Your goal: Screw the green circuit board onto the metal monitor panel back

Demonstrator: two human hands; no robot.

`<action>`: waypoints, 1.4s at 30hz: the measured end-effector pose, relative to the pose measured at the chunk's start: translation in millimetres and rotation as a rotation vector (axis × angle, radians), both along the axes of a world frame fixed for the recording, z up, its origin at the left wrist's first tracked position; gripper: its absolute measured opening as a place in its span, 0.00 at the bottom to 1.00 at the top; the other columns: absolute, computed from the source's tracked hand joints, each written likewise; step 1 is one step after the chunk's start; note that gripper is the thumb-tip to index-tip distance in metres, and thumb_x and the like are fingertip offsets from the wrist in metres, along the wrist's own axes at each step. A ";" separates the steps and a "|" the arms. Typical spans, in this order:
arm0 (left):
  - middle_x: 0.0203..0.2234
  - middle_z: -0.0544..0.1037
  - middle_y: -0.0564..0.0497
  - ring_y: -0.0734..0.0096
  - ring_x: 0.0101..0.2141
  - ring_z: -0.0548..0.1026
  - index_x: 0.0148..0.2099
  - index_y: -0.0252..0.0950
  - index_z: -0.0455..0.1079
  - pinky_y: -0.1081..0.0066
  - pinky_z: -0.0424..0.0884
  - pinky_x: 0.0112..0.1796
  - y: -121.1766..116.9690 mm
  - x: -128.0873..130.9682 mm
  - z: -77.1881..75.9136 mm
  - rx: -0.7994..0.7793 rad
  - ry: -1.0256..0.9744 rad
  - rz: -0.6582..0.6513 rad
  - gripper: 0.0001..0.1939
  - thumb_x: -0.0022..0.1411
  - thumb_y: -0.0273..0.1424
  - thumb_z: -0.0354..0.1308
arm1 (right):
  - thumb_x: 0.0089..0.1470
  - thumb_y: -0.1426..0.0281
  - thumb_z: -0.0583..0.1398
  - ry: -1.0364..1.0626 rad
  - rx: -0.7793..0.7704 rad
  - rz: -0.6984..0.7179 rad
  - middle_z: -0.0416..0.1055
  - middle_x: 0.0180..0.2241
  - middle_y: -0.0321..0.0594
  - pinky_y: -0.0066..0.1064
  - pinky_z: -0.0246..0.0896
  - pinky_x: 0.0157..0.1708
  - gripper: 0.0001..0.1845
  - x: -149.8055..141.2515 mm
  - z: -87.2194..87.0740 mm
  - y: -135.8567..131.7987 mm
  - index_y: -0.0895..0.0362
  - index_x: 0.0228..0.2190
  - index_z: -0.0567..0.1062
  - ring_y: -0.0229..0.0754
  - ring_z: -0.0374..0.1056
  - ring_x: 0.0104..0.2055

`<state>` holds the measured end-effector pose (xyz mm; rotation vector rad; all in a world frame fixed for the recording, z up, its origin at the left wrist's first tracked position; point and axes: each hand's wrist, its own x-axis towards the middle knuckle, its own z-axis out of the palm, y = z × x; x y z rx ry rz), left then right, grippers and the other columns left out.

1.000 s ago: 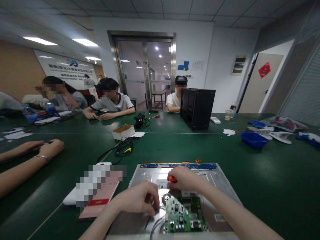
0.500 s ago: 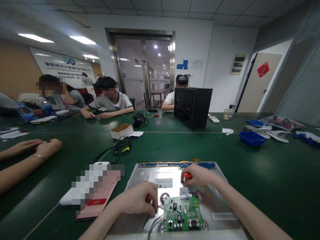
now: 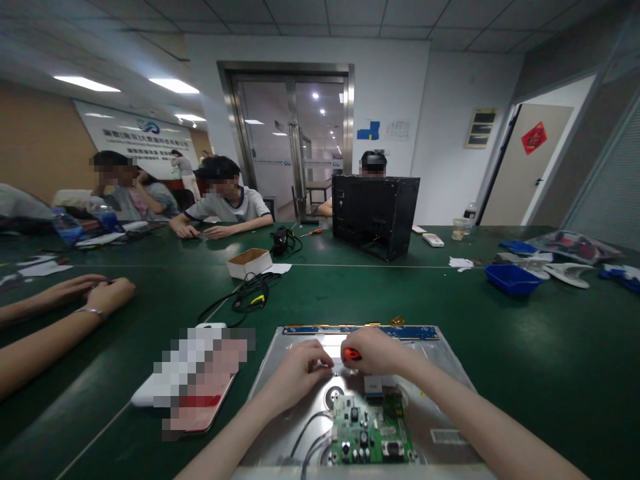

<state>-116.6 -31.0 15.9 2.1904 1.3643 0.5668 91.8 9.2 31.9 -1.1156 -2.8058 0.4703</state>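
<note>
A silver display panel (image 3: 273,373) lies on the green table, with a green circuit board (image 3: 370,433) on its near half and a blue board strip (image 3: 310,331) along its far edge. My right hand (image 3: 375,350) is closed around an orange-handled screwdriver (image 3: 353,354); the shaft is hidden. Close by on its left, my left hand (image 3: 303,367) hovers low over the panel, thumb and fingertips brought together by some tiny screws (image 3: 335,374). Whatever it pinches is too small to make out. Grey cables (image 3: 313,437) run off the board's left side.
Left of the panel lie a white device (image 3: 165,373) and a pink booklet (image 3: 200,413). Beyond are an open carton (image 3: 249,265), black cables (image 3: 250,293), a black computer case (image 3: 375,217) and a blue tray (image 3: 513,279). A co-worker's hands (image 3: 107,297) rest at the left.
My left hand has moved up and right, from beside the circuit board to near the small screws. My right hand has shifted left with the screwdriver. The black case has been turned.
</note>
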 end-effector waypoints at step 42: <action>0.36 0.79 0.49 0.64 0.36 0.74 0.40 0.37 0.77 0.69 0.68 0.38 -8.8 -2.6 16.1 0.030 0.007 0.012 0.08 0.58 0.29 0.60 | 0.59 0.79 0.57 -0.103 0.551 0.263 0.75 0.51 0.51 0.31 0.59 0.20 0.24 104.0 -39.2 -110.6 0.61 0.57 0.66 0.39 0.71 0.27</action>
